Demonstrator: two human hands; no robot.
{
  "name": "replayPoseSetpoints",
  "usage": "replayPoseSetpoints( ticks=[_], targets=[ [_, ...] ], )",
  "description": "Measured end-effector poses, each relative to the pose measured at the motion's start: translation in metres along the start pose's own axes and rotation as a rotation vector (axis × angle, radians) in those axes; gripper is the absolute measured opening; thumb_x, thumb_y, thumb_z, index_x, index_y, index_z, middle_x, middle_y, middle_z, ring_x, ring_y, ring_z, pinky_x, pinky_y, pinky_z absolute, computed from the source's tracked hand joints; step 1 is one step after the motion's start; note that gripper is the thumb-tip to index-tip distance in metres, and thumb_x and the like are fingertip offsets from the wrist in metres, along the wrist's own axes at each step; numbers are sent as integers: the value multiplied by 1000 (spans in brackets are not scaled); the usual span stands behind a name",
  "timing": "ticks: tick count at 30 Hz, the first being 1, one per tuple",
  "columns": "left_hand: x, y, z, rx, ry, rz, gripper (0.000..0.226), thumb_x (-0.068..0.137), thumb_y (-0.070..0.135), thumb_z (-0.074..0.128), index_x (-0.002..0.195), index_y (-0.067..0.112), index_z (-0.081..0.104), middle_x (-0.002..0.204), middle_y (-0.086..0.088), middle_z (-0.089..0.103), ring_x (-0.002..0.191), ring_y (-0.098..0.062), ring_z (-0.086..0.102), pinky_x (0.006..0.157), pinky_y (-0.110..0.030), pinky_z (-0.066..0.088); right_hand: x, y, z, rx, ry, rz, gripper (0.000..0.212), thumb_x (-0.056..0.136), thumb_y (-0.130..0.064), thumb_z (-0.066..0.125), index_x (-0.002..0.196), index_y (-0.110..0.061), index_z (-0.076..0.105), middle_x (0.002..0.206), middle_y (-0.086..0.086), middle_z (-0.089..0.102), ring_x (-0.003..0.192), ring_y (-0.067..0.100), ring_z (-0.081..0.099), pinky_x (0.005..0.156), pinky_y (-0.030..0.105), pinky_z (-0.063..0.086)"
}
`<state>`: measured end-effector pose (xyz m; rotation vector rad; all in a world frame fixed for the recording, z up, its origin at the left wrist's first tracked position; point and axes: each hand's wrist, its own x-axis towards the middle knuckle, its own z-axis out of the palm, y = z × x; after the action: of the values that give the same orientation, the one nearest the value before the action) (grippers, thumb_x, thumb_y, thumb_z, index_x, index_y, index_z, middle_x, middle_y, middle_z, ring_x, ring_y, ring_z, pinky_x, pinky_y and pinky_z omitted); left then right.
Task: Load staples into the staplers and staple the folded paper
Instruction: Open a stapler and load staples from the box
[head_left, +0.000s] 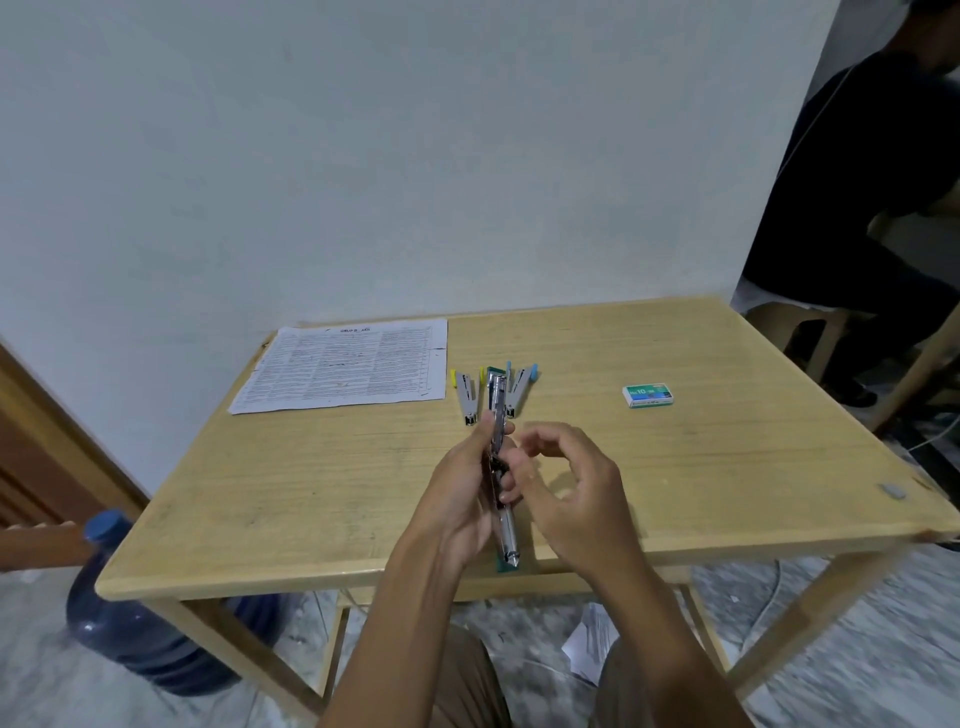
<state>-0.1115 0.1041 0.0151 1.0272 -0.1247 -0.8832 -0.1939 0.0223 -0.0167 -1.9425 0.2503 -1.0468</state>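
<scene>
My left hand (464, 486) grips a green stapler (505, 535) that is swung wide open, its metal arm pointing away from me and its base toward the near table edge. Just to its right, my right hand (566, 486) hovers with curled fingers, the fingertips touching the stapler's middle. Behind them on the table lie a yellow stapler (466, 392) and a blue stapler (519, 387). A small green staple box (648, 395) rests to the right. A printed paper sheet (348, 364) lies flat at the far left.
The wooden table (311, 493) stands against a pale wall. A blue water jug (140, 613) sits on the floor at the left. A person in dark clothes (872, 197) sits at the right. Crumpled paper (592, 642) lies under the table.
</scene>
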Motion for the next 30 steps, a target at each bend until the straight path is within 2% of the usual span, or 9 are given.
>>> replayPoseSetpoints(
  ticks=[3, 6, 8, 9, 11, 15, 19, 23, 30],
  targets=[
    [-5, 0, 4, -3, -56, -21, 48, 104, 33, 42, 90, 2, 75, 55, 3, 38, 39, -6, 35, 38, -18, 29, 9, -2, 4, 22, -36, 113, 34, 87, -60, 53, 119, -50, 58, 98, -17, 60, 98, 15, 64, 81, 43, 57],
    [-7, 1, 4, 9, -60, -12, 50, 104, 33, 43, 83, 8, 80, 55, 3, 37, 40, -6, 35, 38, -18, 30, 12, -4, 7, 36, -74, 156, 45, 82, -75, 45, 125, -62, 48, 100, -19, 52, 86, 12, 67, 71, 44, 60],
    [-7, 2, 2, 20, -50, -4, 43, 103, 33, 45, 92, 6, 77, 55, 2, 38, 40, -6, 35, 39, -19, 30, 13, -7, 10, 29, -89, 176, 52, 79, -80, 41, 129, -65, 43, 99, -21, 50, 80, 12, 67, 70, 44, 61],
    [-7, 2, 1, 31, -47, -2, 40, 103, 33, 46, 97, 4, 73, 55, 2, 39, 40, -6, 36, 40, -19, 30, 14, -7, 11, 14, -94, 184, 56, 80, -81, 40, 133, -64, 41, 98, -22, 49, 84, 15, 66, 70, 44, 60],
    [-7, 2, 1, 60, -49, 9, 35, 102, 32, 48, 105, 3, 68, 56, 2, 41, 42, -7, 36, 42, -20, 30, 17, -8, 13, -11, -104, 205, 59, 82, -78, 41, 137, -59, 36, 97, -22, 47, 86, 19, 64, 71, 46, 60],
    [-6, 1, 0, 120, -57, 31, 35, 101, 31, 50, 111, 3, 69, 58, 0, 47, 44, -7, 37, 43, -20, 31, 18, -10, 14, 8, -121, 258, 57, 87, -68, 44, 141, -49, 41, 98, -16, 45, 71, 22, 63, 67, 46, 60],
    [-3, 1, 0, 104, -60, 37, 35, 100, 30, 52, 111, 2, 68, 61, -1, 46, 43, -7, 38, 41, -20, 31, 18, -14, 13, 145, -127, 325, 51, 92, -55, 48, 141, -39, 47, 98, -9, 45, 58, 5, 61, 61, 39, 62],
    [0, -1, -3, 85, -43, 33, 42, 101, 34, 50, 118, -1, 65, 65, -4, 48, 43, -7, 39, 40, -19, 33, 13, -14, 12, 174, -144, 308, 55, 84, -60, 44, 135, -40, 48, 100, -6, 46, 59, 4, 62, 61, 26, 58],
    [3, -3, -4, 89, -21, 30, 36, 102, 34, 48, 103, 1, 64, 60, -2, 47, 42, -8, 38, 38, -19, 32, 6, -5, 15, 150, -131, 263, 47, 93, -52, 41, 133, -32, 56, 103, -6, 47, 65, 2, 62, 63, 21, 54]
  ],
)
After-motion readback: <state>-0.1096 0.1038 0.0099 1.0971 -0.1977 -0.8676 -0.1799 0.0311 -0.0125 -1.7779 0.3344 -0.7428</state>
